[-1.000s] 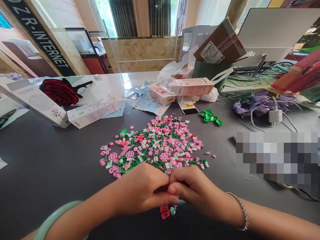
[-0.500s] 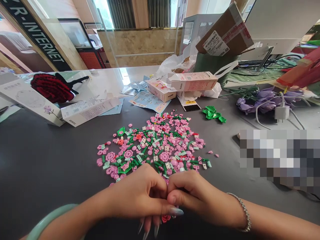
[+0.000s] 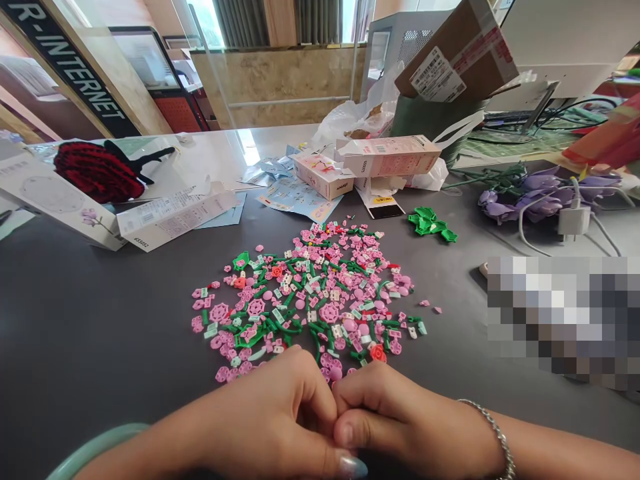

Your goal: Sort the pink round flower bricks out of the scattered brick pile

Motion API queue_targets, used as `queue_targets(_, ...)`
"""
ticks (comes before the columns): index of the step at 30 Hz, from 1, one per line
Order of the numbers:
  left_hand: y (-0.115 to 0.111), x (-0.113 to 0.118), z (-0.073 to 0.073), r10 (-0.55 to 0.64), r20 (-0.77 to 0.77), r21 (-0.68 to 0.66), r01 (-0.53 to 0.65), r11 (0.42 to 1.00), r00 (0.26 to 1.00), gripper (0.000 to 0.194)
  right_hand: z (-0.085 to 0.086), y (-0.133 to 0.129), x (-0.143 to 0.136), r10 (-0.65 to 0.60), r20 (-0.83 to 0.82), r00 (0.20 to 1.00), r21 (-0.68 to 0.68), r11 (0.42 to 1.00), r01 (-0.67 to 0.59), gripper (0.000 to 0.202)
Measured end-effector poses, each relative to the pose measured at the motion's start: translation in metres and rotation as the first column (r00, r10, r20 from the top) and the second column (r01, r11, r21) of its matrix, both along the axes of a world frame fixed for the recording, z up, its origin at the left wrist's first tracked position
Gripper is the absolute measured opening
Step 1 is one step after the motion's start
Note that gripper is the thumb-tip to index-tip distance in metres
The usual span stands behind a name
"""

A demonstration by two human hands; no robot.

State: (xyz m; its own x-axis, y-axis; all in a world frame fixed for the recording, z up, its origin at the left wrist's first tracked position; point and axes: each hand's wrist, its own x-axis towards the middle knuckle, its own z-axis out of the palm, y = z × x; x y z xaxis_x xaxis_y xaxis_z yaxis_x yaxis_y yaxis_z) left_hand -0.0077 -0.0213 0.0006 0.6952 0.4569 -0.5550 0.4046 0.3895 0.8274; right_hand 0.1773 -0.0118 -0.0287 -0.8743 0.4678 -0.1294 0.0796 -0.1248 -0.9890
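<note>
My left hand [image 3: 280,420] and my right hand [image 3: 395,417] meet at the near edge of the view, their curled fingers touching. Both are closed, and whatever lies between the fingertips is hidden. Silvery nail polish shows on the left thumb. Just beyond my hands spreads a pile of small plastic building pieces [image 3: 329,313], mostly pink, dark green, white and pale mint. A red rose-shaped piece [image 3: 379,353] lies at the pile's near right, close to my right knuckles. Larger bright green leaf pieces [image 3: 249,335] sit in the pile's left part.
Green leaf pieces [image 3: 431,224] lie right of the pile. Behind are a pink box [image 3: 393,156], a white box [image 3: 175,215], blue leaflets [image 3: 300,198] and a red-black knitted flower [image 3: 95,172]. Purple flowers [image 3: 540,193] and a white charger [image 3: 573,221] rest at the right.
Both hands have moved down towards the near edge, still joined, uncovering more of the pile's near side and the red rose-shaped piece. The left hand's lower fingers are out of sight now.
</note>
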Motion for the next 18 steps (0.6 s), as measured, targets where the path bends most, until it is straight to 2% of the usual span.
queue_targets(3,-0.001,0.001,-0.002,0.031,0.006,0.034,-0.032,0.999,0.999,0.025,0.0,0.001,0.001,0.028,-0.005,1.0,-0.079,0.996,-0.028,0.055)
queue_targets(6,0.0,0.001,-0.002,0.057,0.015,-0.053,-0.056,0.997,0.998,0.027,0.001,0.002,0.001,-0.015,-0.01,1.0,-0.105,0.994,0.013,0.056)
queue_targets(8,0.003,0.001,-0.003,0.071,0.015,-0.133,-0.069,0.989,0.997,0.031,0.001,0.003,0.002,-0.089,-0.014,0.996,-0.024,0.996,0.089,0.055)
queue_targets(11,0.009,-0.001,-0.006,0.124,0.04,-0.177,-0.115,0.977,0.991,0.04,0.002,0.003,0.004,-0.188,-0.046,0.981,0.19,0.962,0.194,0.054)
queue_targets(15,0.018,-0.003,-0.008,0.177,0.092,-0.197,-0.157,0.968,0.98,0.042,0.003,0.004,0.007,-0.329,-0.129,0.935,0.373,0.858,0.354,0.051)
queue_targets(18,0.022,-0.003,-0.009,0.25,0.088,-0.189,-0.23,0.955,0.964,0.04,0.003,0.006,0.01,-0.388,-0.167,0.907,0.488,0.766,0.418,0.038)
